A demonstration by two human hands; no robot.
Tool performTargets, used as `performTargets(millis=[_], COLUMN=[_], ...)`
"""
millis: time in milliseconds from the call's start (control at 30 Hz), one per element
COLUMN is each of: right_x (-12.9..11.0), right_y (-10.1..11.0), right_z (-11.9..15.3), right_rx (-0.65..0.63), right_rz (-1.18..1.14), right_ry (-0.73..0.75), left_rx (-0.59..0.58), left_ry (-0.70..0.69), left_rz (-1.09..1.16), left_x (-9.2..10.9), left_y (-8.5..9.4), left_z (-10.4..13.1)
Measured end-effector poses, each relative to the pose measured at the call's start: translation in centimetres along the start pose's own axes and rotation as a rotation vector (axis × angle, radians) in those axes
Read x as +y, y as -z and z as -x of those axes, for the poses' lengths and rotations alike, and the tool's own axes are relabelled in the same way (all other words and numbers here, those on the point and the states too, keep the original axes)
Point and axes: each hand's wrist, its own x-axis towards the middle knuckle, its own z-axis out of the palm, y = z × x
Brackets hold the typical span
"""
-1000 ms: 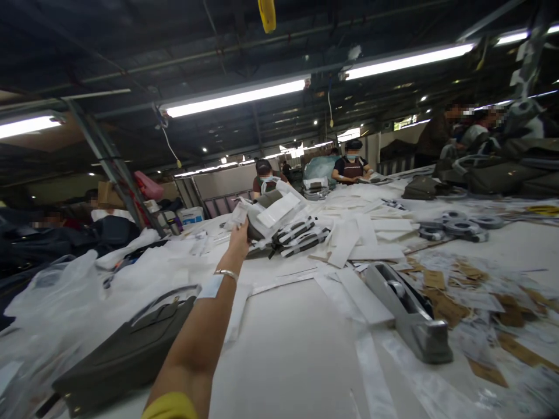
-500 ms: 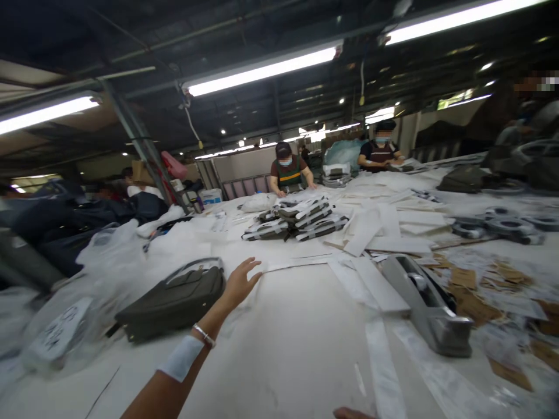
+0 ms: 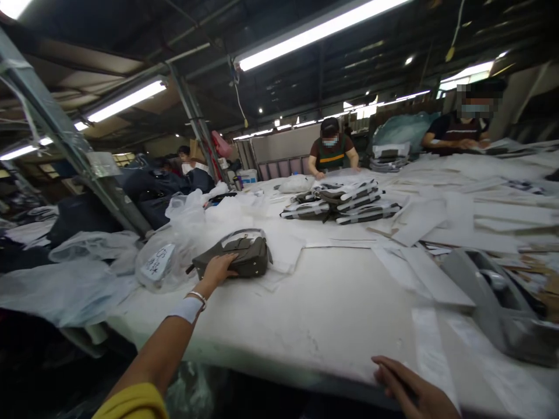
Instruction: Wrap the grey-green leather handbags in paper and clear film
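Observation:
A dark olive handbag (image 3: 251, 262) lies on its side on the white table (image 3: 323, 308), its handle toward the far side. My left hand (image 3: 219, 270) rests on the near side of the handbag, fingers stretched out over its surface rather than wrapped round it. A bangle and a pale band are on that wrist. My right hand (image 3: 408, 387) hovers by the table's front edge, fingers loosely extended with nothing visible in them. It is partly cut off by the bottom of the view.
Right of centre stands a grey tape dispenser (image 3: 502, 302), with white sheets (image 3: 437, 273) beside it. Stacked dark bags with white wrapping (image 3: 349, 201) lie farther back. Clear plastic bags (image 3: 105, 273) cover the left end. Two co-workers (image 3: 331, 148) work across the table.
My left hand has come from beyond the handbag's right end back onto its near side. My right hand has risen farther into view. The view has swung left.

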Motion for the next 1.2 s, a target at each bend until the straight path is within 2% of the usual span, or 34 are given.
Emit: performTargets(millis=[100,167,267,367,433,500,567,600,633,667,733,833,900,933,1000,1033,1067,1100,1133,1200], right_x=[-1.0,-1.7,-2.4,-2.9,-3.5,-4.5,-6.2,-7.4,-8.7,-10.1,-12.9,-15.6,-15.2,-14.3,-11.7,-10.3,-9.0,-8.1,-7.6,-7.8], right_y=[-0.3,-0.5,-0.6,-0.6,-0.8,-1.1,-1.6,-1.8,-2.1,-2.3,-2.4,-1.4,0.0,0.9,2.8,3.7,4.5,5.2,5.7,6.0], right_z=[0.1,0.1,0.2,0.4,0.5,0.5,0.2,-0.1,-0.4,-0.7,-1.2,-1.5,-1.5,-1.6,-1.6,-1.5,-1.4,-1.2,-1.0,-0.6], right_rx=[0.053,0.067,0.047,0.033,0.038,0.037,0.014,-0.007,-0.028,-0.048,-0.080,-0.059,-0.002,0.022,0.043,0.056,0.083,0.116,0.148,0.163], right_rz=[0.027,0.030,0.019,0.002,-0.022,-0.095,-0.227,-0.315,-0.414,-0.520,-0.744,-0.941,-0.890,-0.819,-0.609,-0.470,-0.308,-0.131,0.047,0.355], right_ry=[0.008,0.019,0.025,0.012,-0.010,-0.018,-0.005,0.001,0.001,-0.005,-0.025,-0.054,-0.129,-0.188,-0.296,-0.307,-0.272,-0.188,-0.065,0.225], left_rx=[0.083,0.168,0.345,0.573,0.726,0.853,0.922,0.926,0.848,0.784,0.669,0.392,0.191,0.053,-0.325,-0.482,-0.582,-0.600,-0.538,-0.255], left_ry=[0.033,0.072,0.151,0.238,0.290,0.309,0.261,0.192,0.141,0.157,0.314,0.574,0.570,0.559,0.540,0.476,0.383,0.259,0.121,-0.121], left_rz=[0.007,0.028,0.105,0.249,0.388,0.542,0.819,1.144,1.449,1.662,1.942,2.135,2.150,2.110,1.890,1.738,1.576,1.420,1.274,0.997], left_x=[0.1,0.3,0.7,1.7,3.1,5.5,8.9,11.0,13.2,15.5,20.0,25.3,27.0,27.2,26.3,25.5,24.5,23.5,22.5,21.1], left_y=[0.2,1.2,3.9,6.8,8.2,8.9,8.8,8.4,7.9,7.1,4.9,0.2,-3.3,-4.8,-6.7,-7.0,-6.9,-6.3,-5.3,-3.0], left_z=[0.1,0.0,-0.4,-0.8,-0.7,0.1,1.6,2.7,4.1,5.6,9.2,14.9,18.3,19.7,22.0,22.8,23.3,23.4,23.3,22.0])
